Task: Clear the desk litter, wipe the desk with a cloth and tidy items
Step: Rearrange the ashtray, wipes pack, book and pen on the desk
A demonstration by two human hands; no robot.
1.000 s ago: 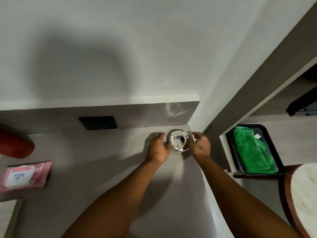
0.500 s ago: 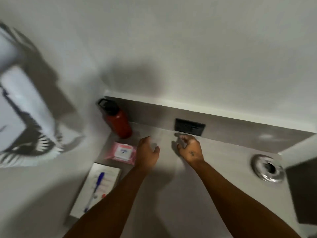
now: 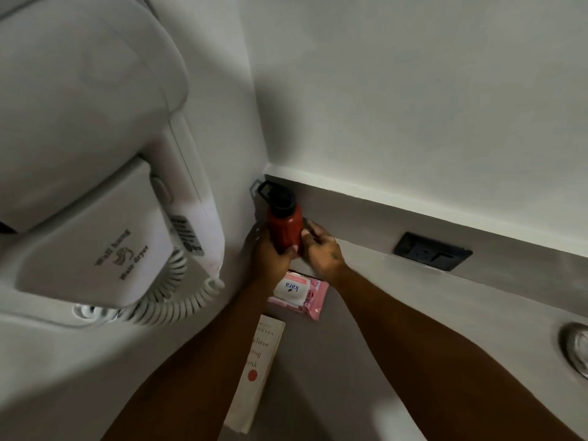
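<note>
A red bottle [image 3: 285, 226] with a black cap stands in the far left corner of the grey desk [image 3: 366, 345]. My left hand [image 3: 270, 257] wraps its lower body from the left, thumb across the front. From the right, my right hand [image 3: 321, 251] has its fingers against the bottle. A pink wipes pack [image 3: 302, 292] lies just below the hands. Below that lies a white book [image 3: 257, 370], partly under my left forearm.
A white wall hair dryer [image 3: 95, 160] with a coiled cord juts out at the left. A black wall socket [image 3: 431, 251] sits in the grey backsplash. A round metal ashtray [image 3: 577, 346] lies at the right edge.
Both hands left the metal ashtray at the right, crossed the desk to the left and closed around the red bottle. My view swung left with them.
</note>
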